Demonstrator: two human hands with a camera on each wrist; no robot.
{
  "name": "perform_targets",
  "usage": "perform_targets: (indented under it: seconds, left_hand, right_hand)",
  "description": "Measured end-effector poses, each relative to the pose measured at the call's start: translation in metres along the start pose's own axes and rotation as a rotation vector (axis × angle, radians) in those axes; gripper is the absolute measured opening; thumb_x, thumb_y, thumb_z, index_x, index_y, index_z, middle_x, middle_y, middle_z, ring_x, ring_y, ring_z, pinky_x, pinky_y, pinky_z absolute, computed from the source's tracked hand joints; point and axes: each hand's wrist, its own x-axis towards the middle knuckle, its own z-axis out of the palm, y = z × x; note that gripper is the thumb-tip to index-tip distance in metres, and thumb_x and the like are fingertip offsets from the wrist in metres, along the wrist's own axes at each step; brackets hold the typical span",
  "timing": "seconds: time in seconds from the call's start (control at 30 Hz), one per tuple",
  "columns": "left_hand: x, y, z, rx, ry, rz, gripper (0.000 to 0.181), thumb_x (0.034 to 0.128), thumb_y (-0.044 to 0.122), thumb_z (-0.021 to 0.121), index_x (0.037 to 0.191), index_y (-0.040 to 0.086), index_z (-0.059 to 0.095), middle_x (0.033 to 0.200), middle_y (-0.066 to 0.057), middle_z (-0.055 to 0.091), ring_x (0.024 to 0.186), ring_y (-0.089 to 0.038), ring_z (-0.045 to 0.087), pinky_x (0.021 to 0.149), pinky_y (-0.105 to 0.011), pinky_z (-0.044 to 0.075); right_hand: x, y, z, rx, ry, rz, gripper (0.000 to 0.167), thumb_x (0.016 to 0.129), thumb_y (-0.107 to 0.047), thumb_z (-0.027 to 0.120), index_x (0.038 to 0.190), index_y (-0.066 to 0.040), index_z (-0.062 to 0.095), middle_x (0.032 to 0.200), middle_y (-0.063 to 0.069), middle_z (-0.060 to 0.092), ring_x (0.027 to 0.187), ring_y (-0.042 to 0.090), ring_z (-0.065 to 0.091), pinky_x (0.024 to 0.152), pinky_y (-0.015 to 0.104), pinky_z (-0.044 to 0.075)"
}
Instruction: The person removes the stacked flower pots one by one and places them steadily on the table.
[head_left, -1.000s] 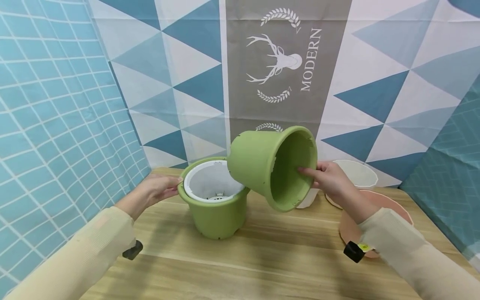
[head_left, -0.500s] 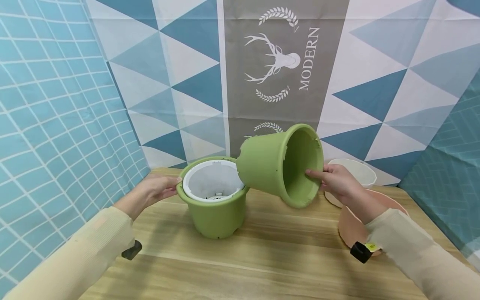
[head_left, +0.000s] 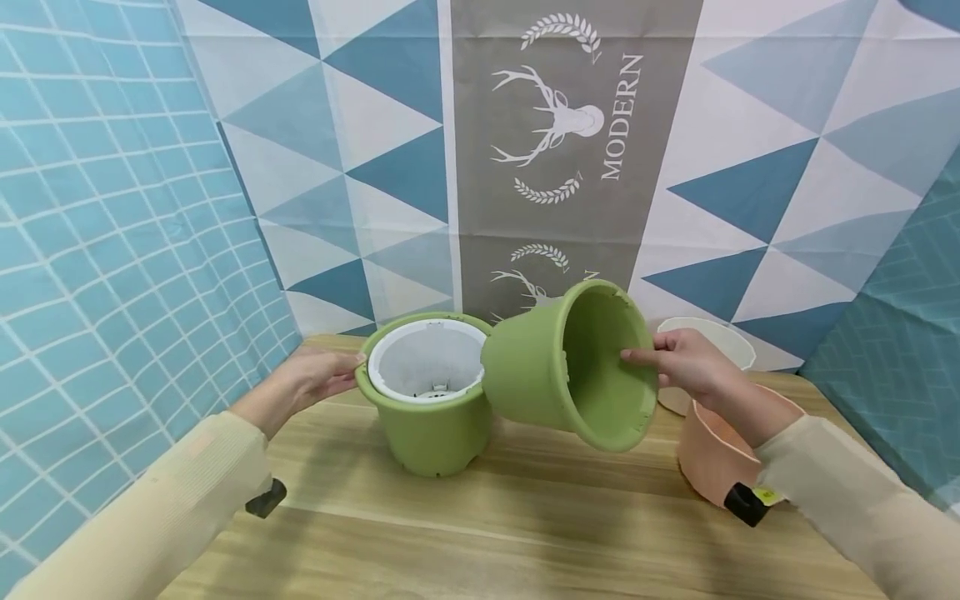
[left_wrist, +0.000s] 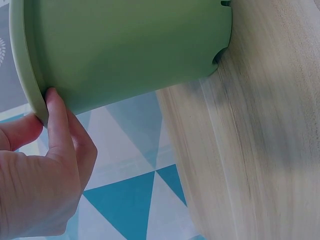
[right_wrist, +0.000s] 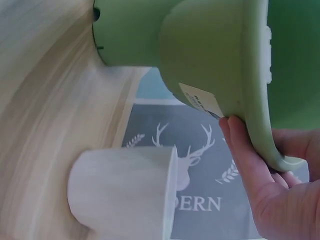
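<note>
In the head view a green flowerpot point(head_left: 435, 437) stands upright on the wooden table with a white pot point(head_left: 393, 358) nested inside it. My left hand point(head_left: 318, 379) pinches its left rim, thumb on one side and fingers under the lip, as the left wrist view shows on the green wall point(left_wrist: 130, 50). A second green flowerpot point(head_left: 525, 367) is held tilted on its side, its mouth facing right and toward me. My right hand point(head_left: 693, 367) grips that rim, thumb inside and fingers outside. A white label point(right_wrist: 201, 99) is on its outer wall. Its base end is beside the upright pot's rim; whether they touch, I cannot tell.
A white pot point(right_wrist: 122, 192) and a peach-coloured pot point(head_left: 708, 458) stand at the right of the wooden table point(head_left: 465, 542), partly hidden behind my right hand and forearm. Patterned cloth point(head_left: 562, 208) hangs close behind, and blue tile-patterned cloth point(head_left: 135, 217) on the left.
The held green pot has moved right and, most recently, down with my right hand, uncovering more of the nested white pot. My left hand and the upright pot have stayed in place.
</note>
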Motion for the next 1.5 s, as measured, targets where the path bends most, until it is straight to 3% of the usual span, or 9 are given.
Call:
perform_targets:
  seconds: [0.4,0.57,0.77,1.03,1.5]
  left_hand:
    - [-0.002,0.0,0.004,0.0,0.032,-0.002,0.044,0.0947,0.007,0.057,0.134,-0.01,0.044,0.077,0.006,0.066,0.073,-0.002,0.066,0.076,-0.014,0.061]
    - [0.0,0.0,0.004,0.019,0.021,0.005,0.051,0.0957,0.008,0.056,0.138,-0.013,0.037,0.081,0.006,0.064,0.074,-0.001,0.066,0.078,-0.014,0.061]
    - [-0.001,0.0,0.004,0.049,-0.015,0.019,0.056,0.0978,0.011,0.054,0.143,-0.013,0.029,0.097,0.002,0.062,0.077,0.002,0.065,0.081,-0.013,0.06]
    - [-0.001,-0.002,0.002,0.014,-0.02,0.021,0.058,0.0969,0.008,0.055,0.142,-0.015,0.028,0.086,0.007,0.062,0.076,0.001,0.064,0.079,-0.013,0.06]
    - [0.0,-0.001,0.003,0.004,-0.007,0.004,0.052,0.0969,0.008,0.055,0.139,-0.015,0.034,0.082,0.006,0.063,0.074,-0.001,0.065,0.077,-0.013,0.061]
  right_hand:
    - [-0.006,-0.006,-0.008,-0.164,0.009,-0.066,0.041,0.094,-0.024,0.062,0.117,0.01,0.062,0.089,0.001,0.075,0.076,0.004,0.07,0.08,0.036,0.065]
    - [-0.008,-0.009,-0.01,-0.203,0.041,-0.053,0.04,0.093,-0.026,0.064,0.114,0.008,0.063,0.088,0.003,0.075,0.075,0.005,0.07,0.075,0.031,0.065]
    - [-0.014,-0.01,-0.014,-0.274,0.072,-0.072,0.037,0.092,-0.025,0.066,0.111,0.007,0.065,0.087,0.008,0.076,0.074,0.009,0.071,0.067,0.027,0.064]
    - [-0.018,-0.009,-0.013,-0.345,0.106,-0.112,0.035,0.091,-0.022,0.066,0.111,0.007,0.067,0.09,0.017,0.075,0.072,0.016,0.073,0.061,0.026,0.064]
    - [-0.012,-0.008,-0.02,-0.535,0.017,-0.122,0.023,0.09,-0.021,0.067,0.093,0.001,0.073,0.075,0.008,0.074,0.06,0.007,0.064,0.047,0.021,0.05]
